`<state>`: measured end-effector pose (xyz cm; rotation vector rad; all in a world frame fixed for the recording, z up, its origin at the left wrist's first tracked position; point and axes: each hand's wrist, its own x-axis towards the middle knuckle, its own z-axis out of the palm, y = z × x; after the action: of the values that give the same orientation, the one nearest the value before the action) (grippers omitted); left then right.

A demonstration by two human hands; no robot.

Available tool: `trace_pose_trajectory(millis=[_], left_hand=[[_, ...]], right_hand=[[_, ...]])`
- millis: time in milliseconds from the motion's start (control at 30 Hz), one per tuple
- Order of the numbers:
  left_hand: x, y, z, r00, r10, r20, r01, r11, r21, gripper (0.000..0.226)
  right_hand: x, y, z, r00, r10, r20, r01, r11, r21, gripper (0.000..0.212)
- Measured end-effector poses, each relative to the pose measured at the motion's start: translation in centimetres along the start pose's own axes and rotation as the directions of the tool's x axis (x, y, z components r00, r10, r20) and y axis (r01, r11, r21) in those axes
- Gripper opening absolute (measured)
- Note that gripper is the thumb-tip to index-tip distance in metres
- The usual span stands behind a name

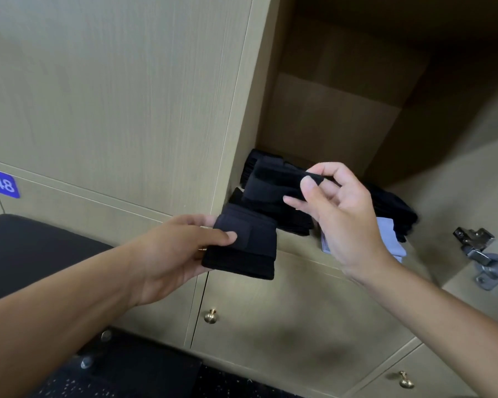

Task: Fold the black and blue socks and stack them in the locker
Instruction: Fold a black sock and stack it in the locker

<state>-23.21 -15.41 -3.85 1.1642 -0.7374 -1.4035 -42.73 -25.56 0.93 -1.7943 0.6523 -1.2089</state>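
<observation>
Your left hand (167, 254) grips a folded black sock (242, 242), thumb on top, just in front of the open locker (342, 119). Your right hand (337, 214) pinches the end of another black sock (270, 182) between thumb and forefinger above the dark pile (391, 208) on the locker floor. A light blue sock (388, 237) lies under that pile, partly hidden by your right hand. A metal hinge (480, 254) sits at right, and a blue tag (3, 183) reading 48 at left.

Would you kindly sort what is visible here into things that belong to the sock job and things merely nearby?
Job: folded black sock in left hand; black sock pinched by right hand; pale blue sock; open wooden locker.
Nearby: blue number plate; brass knob; metal hinge.
</observation>
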Motion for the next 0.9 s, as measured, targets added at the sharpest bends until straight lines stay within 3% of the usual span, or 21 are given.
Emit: trace_pose_trajectory(millis=[133, 333, 467, 600, 700, 767, 900], left_hand=[[0.1, 0.0, 0.3, 0.999, 0.016, -0.047, -0.020, 0.996, -0.087, 0.022], [-0.1, 0.2, 1.2, 0.998, 0.061, -0.021, -0.062, 0.996, -0.065, 0.027], [0.0, 0.0, 1.5, 0.997, 0.075, -0.003, -0.075, 0.997, -0.020, 0.037], [0.2, 0.0, 1.6, 0.994, 0.091, -0.065, -0.088, 0.995, 0.046, 0.036], [0.4, 0.0, 1.7, 0.990, 0.097, -0.103, -0.091, 0.994, 0.062, 0.035], [0.5, 0.0, 1.8, 0.987, 0.101, -0.123, -0.093, 0.994, 0.064, 0.034], [0.7, 0.1, 1.9, 0.982, 0.119, -0.146, -0.113, 0.992, 0.049, 0.031]], right_hand=[[-1.2, -0.8, -0.1, 0.983, -0.064, 0.171, 0.074, 0.996, -0.052, 0.029], [-1.9, -0.6, -0.7, 0.971, -0.098, 0.219, 0.130, 0.983, -0.133, 0.008], [-2.2, -0.2, -0.4, 0.967, -0.081, 0.241, 0.124, 0.978, -0.170, 0.016], [-1.8, 0.4, -0.1, 0.997, -0.007, 0.072, 0.019, 0.984, -0.175, 0.028], [-1.4, 0.6, -0.2, 0.995, 0.087, -0.051, -0.095, 0.980, -0.174, 0.026], [-1.2, 0.3, -0.5, 0.986, 0.156, -0.058, -0.164, 0.973, -0.161, 0.020], [-1.1, 0.1, -1.1, 0.948, 0.312, 0.060, -0.295, 0.935, -0.199, 0.014]])
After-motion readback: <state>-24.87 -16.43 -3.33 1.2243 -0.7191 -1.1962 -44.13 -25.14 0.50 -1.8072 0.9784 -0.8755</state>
